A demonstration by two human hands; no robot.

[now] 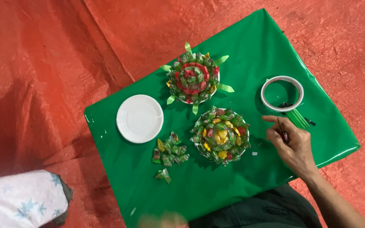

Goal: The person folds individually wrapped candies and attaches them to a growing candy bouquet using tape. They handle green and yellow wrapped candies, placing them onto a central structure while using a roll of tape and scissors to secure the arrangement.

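My right hand [291, 145] rests on a green sheet [241, 46], fingers curled around a thin dark tool [280, 126] whose kind I cannot make out. Just beyond it lie a roll of tape [282, 93] and a few green strips [297, 118]. Left of the hand sits a plate covered in yellow, red and green wrapped candies [221, 135]. A blurred patch at the bottom edge looks like my left hand [162, 220]; its fingers are unclear.
A second candy plate with red centre and green strips sticking out [193, 78] sits farther back. An empty white plate [140, 118] and a small pile of wrapped candies [170, 153] lie to the left. Red tarpaulin [43, 63] surrounds the sheet; patterned white cloth [20, 198] at lower left.
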